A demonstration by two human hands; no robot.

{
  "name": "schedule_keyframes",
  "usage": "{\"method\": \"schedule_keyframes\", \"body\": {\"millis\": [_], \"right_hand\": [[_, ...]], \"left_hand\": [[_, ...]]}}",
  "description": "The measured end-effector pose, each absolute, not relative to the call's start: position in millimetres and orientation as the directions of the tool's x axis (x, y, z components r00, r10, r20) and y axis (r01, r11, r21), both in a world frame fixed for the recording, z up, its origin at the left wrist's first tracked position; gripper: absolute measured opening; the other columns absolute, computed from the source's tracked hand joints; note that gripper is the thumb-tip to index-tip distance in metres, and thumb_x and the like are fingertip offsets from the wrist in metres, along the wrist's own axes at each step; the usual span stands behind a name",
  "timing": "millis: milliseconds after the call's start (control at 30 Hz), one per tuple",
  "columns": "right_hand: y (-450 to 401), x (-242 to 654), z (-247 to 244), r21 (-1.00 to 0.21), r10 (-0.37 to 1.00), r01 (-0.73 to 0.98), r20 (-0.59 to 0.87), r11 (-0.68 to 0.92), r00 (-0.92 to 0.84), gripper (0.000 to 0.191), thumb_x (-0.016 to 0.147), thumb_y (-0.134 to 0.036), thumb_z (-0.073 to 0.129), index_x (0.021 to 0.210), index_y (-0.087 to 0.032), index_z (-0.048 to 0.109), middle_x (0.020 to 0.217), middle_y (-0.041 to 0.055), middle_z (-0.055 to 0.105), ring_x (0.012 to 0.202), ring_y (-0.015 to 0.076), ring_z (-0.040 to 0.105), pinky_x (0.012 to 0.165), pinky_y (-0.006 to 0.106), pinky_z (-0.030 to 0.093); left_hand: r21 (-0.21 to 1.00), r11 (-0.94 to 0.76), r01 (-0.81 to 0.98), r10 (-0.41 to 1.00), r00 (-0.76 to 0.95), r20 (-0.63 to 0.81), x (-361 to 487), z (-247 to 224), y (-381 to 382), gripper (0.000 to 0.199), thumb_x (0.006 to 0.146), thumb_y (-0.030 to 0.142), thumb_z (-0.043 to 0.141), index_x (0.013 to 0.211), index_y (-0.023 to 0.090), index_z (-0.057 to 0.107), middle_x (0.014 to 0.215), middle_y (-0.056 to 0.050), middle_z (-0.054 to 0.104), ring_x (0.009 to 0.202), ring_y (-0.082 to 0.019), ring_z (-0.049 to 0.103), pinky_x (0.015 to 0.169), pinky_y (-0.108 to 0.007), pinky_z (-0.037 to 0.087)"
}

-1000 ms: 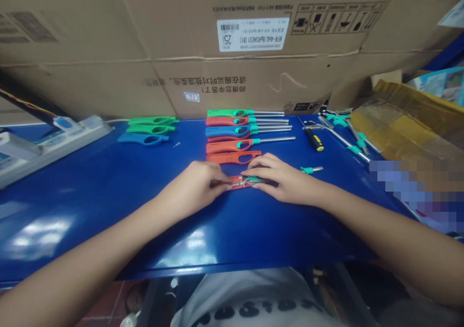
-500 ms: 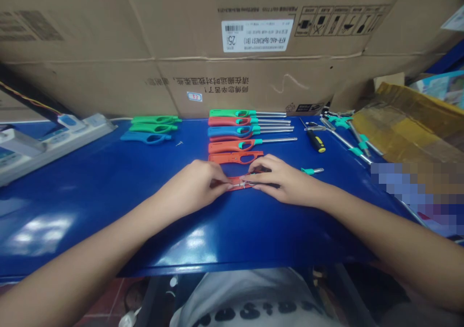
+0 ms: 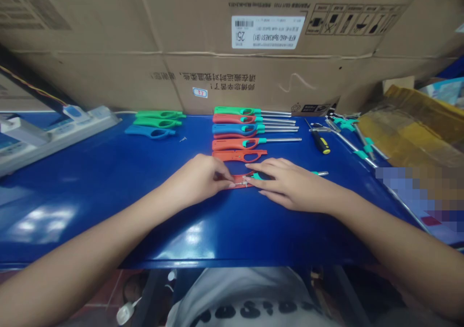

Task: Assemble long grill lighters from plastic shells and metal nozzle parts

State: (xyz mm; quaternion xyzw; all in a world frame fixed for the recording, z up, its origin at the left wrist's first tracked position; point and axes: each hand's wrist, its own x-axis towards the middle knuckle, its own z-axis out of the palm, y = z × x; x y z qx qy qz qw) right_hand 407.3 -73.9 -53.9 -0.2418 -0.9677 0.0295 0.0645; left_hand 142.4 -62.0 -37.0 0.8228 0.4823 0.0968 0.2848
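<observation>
while open, orange lighter [image 3: 237, 180] shows metal

right hand [image 3: 290, 186] flatter now, fingers [image 3: 268, 162] stretched out

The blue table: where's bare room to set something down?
A wide patch of the glossy blue table is bare between the white power strip and the left hand. It is crowded ahead of the hands, along the row of coloured plastic lighters, and at far right, around the yellow-and-black screwdriver.
</observation>
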Motion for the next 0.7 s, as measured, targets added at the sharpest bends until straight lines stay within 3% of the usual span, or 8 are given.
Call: {"method": "schedule_keyframes", "body": {"millis": [300, 500, 633, 700], "right_hand": [[-75.3, 410.3, -54.3, -0.282, 0.574, 0.523, 0.139, 0.804, -0.807, 0.045, 0.099, -0.03, 0.055, 0.143, -0.029, 0.054, 0.152, 0.0108, 0.05, 0.133, 0.0297, 0.049, 0.107, 0.054, 0.042], [-64.7, 415.9, -55.8, -0.419, 0.639, 0.511, 0.262, 0.751, -0.723, 0.027, 0.094, -0.022, 0.06, 0.119, -0.024, 0.067, 0.117, 0.0095, 0.069, 0.108, 0.0238, 0.062, 0.095, 0.043, 0.048], [-61.4, 415.9, -59.6, -0.425, 0.626, 0.501, 0.234, 0.754, -0.744, 0.021, 0.093, -0.02, 0.061, 0.114, -0.021, 0.068, 0.104, 0.007, 0.072, 0.094, 0.0207, 0.063, 0.09, 0.04, 0.046], [-61.2, 416.0, -60.3, -0.43, 0.625, 0.5, 0.225, 0.752, -0.747, 0.022, 0.094, -0.021, 0.061, 0.115, -0.021, 0.068, 0.103, 0.0061, 0.073, 0.093, 0.02, 0.064, 0.088, 0.039, 0.045]], "left_hand": [[0.571, -0.443, 0.691, 0.819, 0.571, -0.056, 139.8, -37.6, -61.8, 0.012, 0.084, 0.027, 0.074, 0.091, 0.023, 0.082, 0.087, -0.003, 0.079, 0.074, -0.017, 0.072, 0.067, -0.026, 0.051], [0.581, -0.498, 0.643, 0.779, 0.627, -0.026, 136.2, -35.7, -59.7, 0.016, 0.083, 0.024, 0.071, 0.095, 0.023, 0.081, 0.084, -0.002, 0.079, 0.07, -0.016, 0.071, 0.063, -0.024, 0.051], [0.467, -0.565, 0.681, 0.789, 0.611, 0.063, 140.9, -30.8, -65.1, 0.016, 0.088, 0.027, 0.068, 0.097, 0.021, 0.079, 0.084, -0.003, 0.077, 0.069, -0.016, 0.068, 0.061, -0.024, 0.047], [0.4, -0.637, 0.659, 0.753, 0.642, 0.143, 144.4, -30.5, -69.1, 0.016, 0.091, 0.027, 0.065, 0.099, 0.02, 0.077, 0.09, -0.004, 0.076, 0.078, -0.018, 0.068, 0.068, -0.027, 0.049]]}}
